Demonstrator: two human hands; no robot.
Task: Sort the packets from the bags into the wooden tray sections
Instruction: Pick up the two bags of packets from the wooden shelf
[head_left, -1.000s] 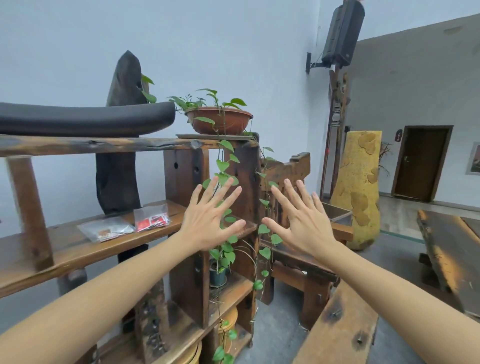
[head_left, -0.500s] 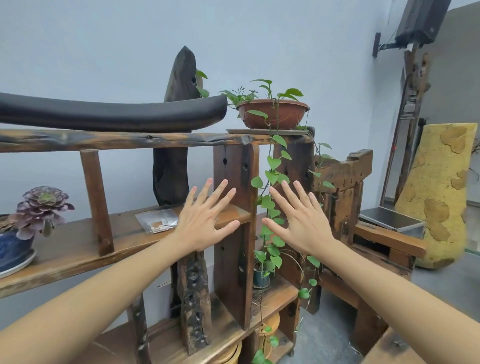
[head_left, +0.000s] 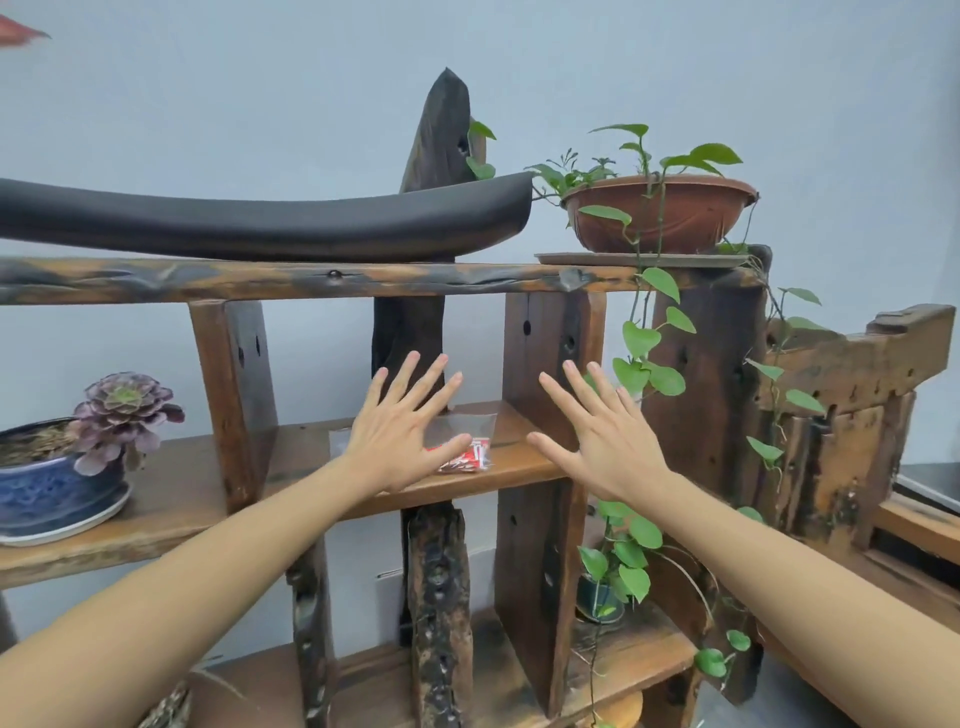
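Since 0.5 s ago the view has swung left & closer: shelf unit now fills the head view, speaker and yellow vase gone from sight, and a red-printed packet shows again by the left thumb. Left hand (head_left: 402, 439) is spread flat, fingers apart, holding nothing, hovering in front of the clear bags (head_left: 460, 434) on the middle shelf (head_left: 519, 462); whether it touches them I can't tell. Red packet (head_left: 465, 457) lies inside a bag near the shelf's front edge, just right of the thumb. Right hand (head_left: 602, 441) likewise wide open & empty, in front of the upright post (head_left: 550, 364), apart from the bags. Open gap betw. the two hands. Succulent in blue pot (head_left: 57, 483) sits well left, past another post. Brown planter (head_left: 660, 210) w/ trailing vine (head_left: 641, 364) on top right; vine hangs just beside right hand.
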